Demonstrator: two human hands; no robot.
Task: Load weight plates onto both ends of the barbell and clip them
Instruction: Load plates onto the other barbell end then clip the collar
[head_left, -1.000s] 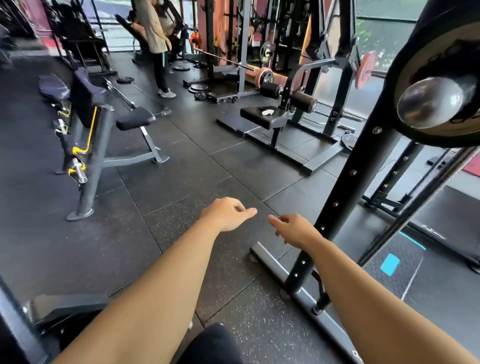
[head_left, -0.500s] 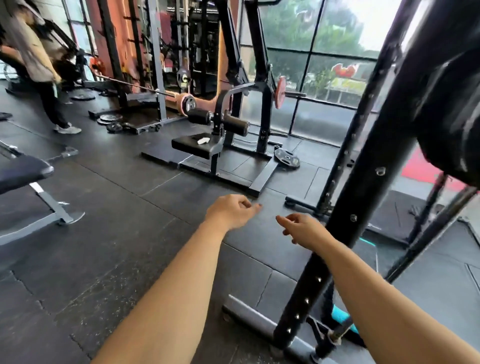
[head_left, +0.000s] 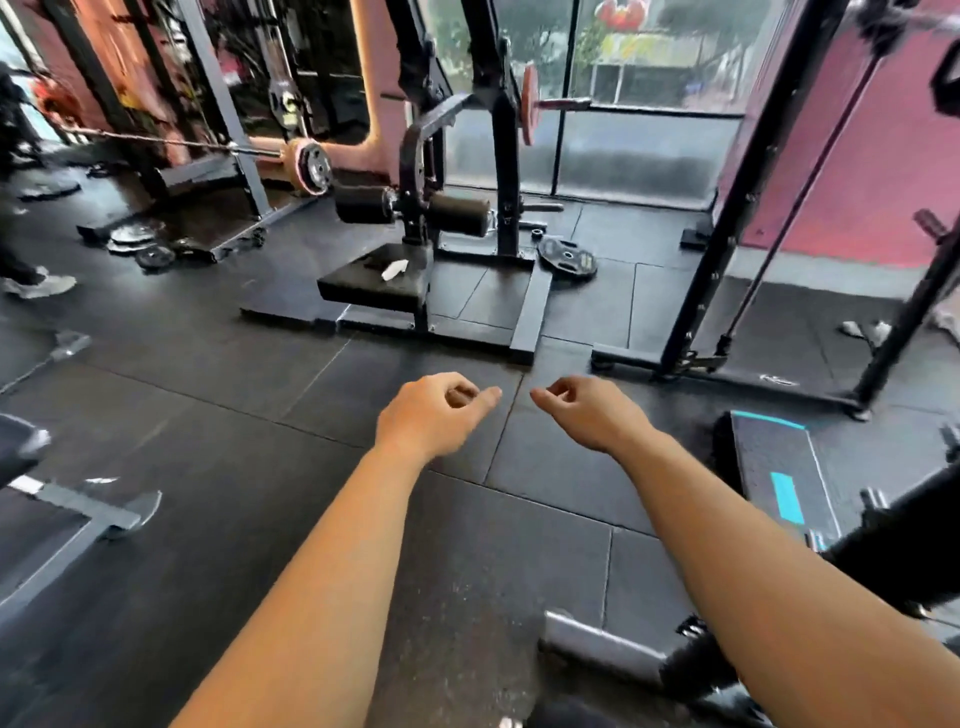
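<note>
A: Holding anything at this moment?

B: Holding nothing. Keeping the left hand (head_left: 434, 415) and the right hand (head_left: 592, 415) out in front, near each other but not touching, fingers loosely curled around empty air.

A: Seeing the weight plates anywhere?

B: Seeing one black weight plate (head_left: 567, 258) lying flat on the rubber floor (head_left: 260, 415), well ahead of the hands, just beside the base of the leg machine (head_left: 460, 214). Noticing also some smaller plates (head_left: 137, 241) lying far to the left, near another rack.

A: And finding the barbell?

B: Not finding it for certain. Seeing a long bar (head_left: 171, 143) with a pale plate on its end at the back left, but not knowing whether belonging to this task.

A: Judging the step as going to fetch a plate, then?

B: Probably, yes. Appearing to be near the beginning, with nothing carried yet.

A: Advising what, for doing it well?

B: Walking close to the plate before reaching, then bending the knees and not only the back. Tilting one edge up first, since lying flat and leaving no room for fingers underneath. Gripping the rim with both hands and keeping the plate near the body while carrying. Watching the machine base on the floor for not tripping, and giving space to the other person (head_left: 41, 285) standing at the left.
</note>
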